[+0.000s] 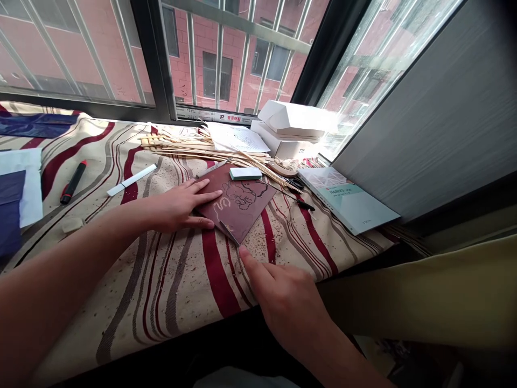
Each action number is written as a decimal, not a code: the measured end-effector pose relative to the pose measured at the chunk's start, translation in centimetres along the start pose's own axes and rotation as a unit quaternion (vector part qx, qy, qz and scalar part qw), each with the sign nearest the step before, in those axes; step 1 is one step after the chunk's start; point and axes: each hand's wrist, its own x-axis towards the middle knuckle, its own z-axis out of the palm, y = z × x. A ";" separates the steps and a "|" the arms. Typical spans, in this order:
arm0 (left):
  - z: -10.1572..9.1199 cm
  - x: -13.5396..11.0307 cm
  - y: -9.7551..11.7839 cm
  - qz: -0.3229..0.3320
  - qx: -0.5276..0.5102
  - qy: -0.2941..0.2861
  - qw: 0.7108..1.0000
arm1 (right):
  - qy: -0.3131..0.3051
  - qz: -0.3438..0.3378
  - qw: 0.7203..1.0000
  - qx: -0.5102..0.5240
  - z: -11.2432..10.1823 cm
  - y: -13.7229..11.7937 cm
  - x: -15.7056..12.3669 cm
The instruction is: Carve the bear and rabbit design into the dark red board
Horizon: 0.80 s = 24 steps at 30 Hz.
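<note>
From up on our head, we look down at a dark red board (238,202) with pale lines of curly animals on it. It lies on a striped cloth (181,285). Our left hand (177,205) is open and flat on the board's left part, pressing on it but not gripping it. Our right hand (288,307) is half open and holds nothing. Its pointing finger (244,254) stretches to just beside the board's bottom corner. Just past the board sit a pale green block (245,173) and thin wooden sticks (202,148). Right of the board lies a book (347,199). Left of the board lies a black marker (73,182). Far past the board, a barred window (242,54) shows a red brick building (205,32).
</note>
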 end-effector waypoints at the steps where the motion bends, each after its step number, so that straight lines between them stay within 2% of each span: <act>1: -0.1 0.0 0.2 -0.010 0.005 -0.005 1.000 | 0.006 -0.002 1.000 0.003 0.1 0.5 0.2; 3: -0.2 0.0 0.7 -0.031 0.015 -0.011 0.999 | 0.007 0.001 1.000 0.025 0.0 2.0 0.5; 5: -0.1 0.2 1.3 -0.045 0.020 -0.008 0.999 | -0.007 0.038 0.998 0.042 -0.3 4.1 1.1; 8: 0.4 0.7 2.2 -0.062 0.018 0.021 0.998 | -0.084 0.147 0.986 -0.008 -0.7 7.8 2.3; 11: 0.9 1.2 2.6 -0.081 0.020 0.041 0.996 | -0.129 0.175 0.976 -0.032 -0.6 10.9 3.7; 14: 0.9 1.2 2.4 -0.084 0.014 0.029 0.996 | -0.157 0.155 0.975 -0.026 -0.4 13.0 4.8; 18: 0.4 0.7 2.3 -0.082 0.006 0.013 0.997 | -0.168 0.116 0.979 -0.005 -0.8 14.2 7.4; 21: 0.2 0.3 2.9 -0.086 0.012 0.010 0.996 | -0.159 0.066 0.984 0.035 -0.3 13.8 12.2; 24: 0.3 -0.1 3.9 -0.060 0.030 0.047 0.997 | -0.180 -0.002 0.979 0.099 2.3 12.8 18.7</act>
